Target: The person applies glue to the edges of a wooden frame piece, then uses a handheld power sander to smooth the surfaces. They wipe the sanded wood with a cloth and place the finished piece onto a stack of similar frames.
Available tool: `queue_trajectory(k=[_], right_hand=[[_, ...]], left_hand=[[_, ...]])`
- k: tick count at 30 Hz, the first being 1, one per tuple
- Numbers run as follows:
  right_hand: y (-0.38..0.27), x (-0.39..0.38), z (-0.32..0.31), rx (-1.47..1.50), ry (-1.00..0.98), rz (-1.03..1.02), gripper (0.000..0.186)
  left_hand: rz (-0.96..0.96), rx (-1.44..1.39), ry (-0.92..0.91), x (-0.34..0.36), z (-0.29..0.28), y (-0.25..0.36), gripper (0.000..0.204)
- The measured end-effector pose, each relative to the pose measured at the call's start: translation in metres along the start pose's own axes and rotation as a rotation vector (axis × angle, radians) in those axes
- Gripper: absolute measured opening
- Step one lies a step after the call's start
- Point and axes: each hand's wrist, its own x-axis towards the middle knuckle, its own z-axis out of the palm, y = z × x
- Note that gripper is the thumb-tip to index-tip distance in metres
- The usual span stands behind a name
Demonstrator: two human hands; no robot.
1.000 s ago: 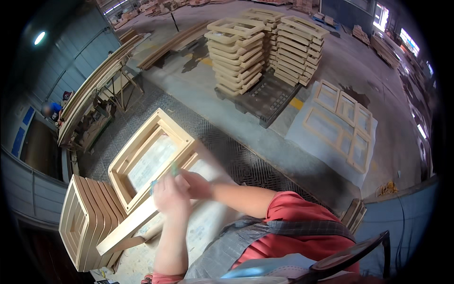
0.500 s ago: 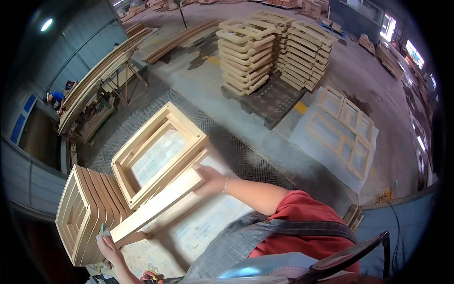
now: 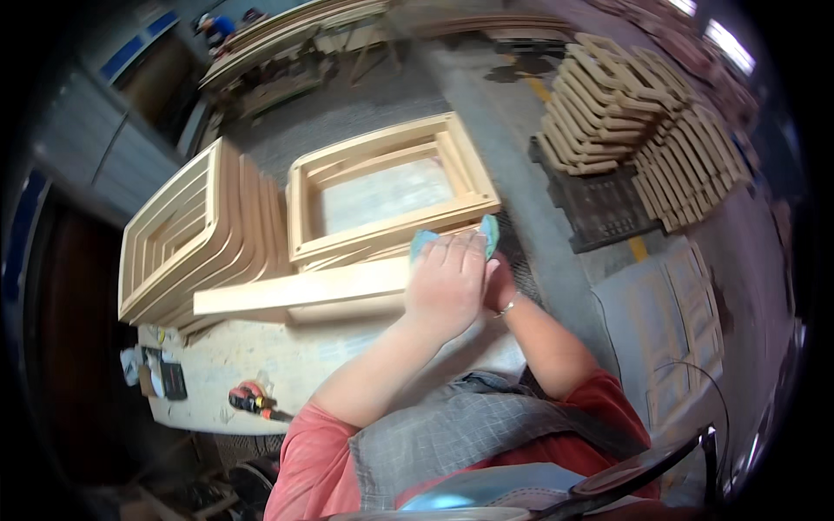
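Note:
A pale wooden frame (image 3: 300,288) stands on edge across the worktable in front of me. My left hand (image 3: 447,282) wraps over its right end, pressing a thin blue-green sheet (image 3: 490,233) against the wood; the sheet pokes out on both sides of the fingers. Close behind, my right hand (image 3: 499,285) grips the same end, its fingers mostly hidden by the left hand and the wood. Just beyond lie stacked rounded-corner wooden frames (image 3: 395,227). More frames (image 3: 178,230) stand on edge in a row to the left.
The worktable (image 3: 304,365) carries a red and black power tool (image 3: 252,399) near its front edge and a small dark box (image 3: 169,378) at the left. Tall frame stacks (image 3: 608,104) sit on a black pallet (image 3: 599,208) at the right. A person (image 3: 215,30) is far off at the upper left.
My left hand has moved from the frame's left end to its right end, bringing the blue-green sheet along beside my right hand. My view has turned left and downward.

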Motion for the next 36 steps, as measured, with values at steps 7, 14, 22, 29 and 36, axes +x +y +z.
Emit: queue_trajectory(k=[7, 14, 22, 29, 36], right_hand=[[0.021, 0.005, -0.019, -0.354, 0.061, -0.331, 0.047], [0.063, 0.005, -0.041, -0.308, 0.054, -0.179, 0.054], [0.076, -0.014, -0.031, -0.084, 0.094, -0.125, 0.057], [-0.212, -0.012, 0.028, -0.949, -0.062, -0.600, 0.064], [-0.297, -0.014, 0.140, -1.421, -0.254, -0.900, 0.059]], left_hand=[[-0.253, 0.209, 0.051, -0.109, -0.134, -0.177, 0.016], [-0.711, 0.226, -0.044, -0.159, -0.215, -0.260, 0.029], [-0.666, 0.203, 0.054, -0.162, -0.197, -0.262, 0.029], [-0.946, -0.499, 0.323, -0.168, -0.170, -0.203, 0.032], [-0.858, -1.005, 0.623, -0.123, -0.165, -0.146, 0.038]])
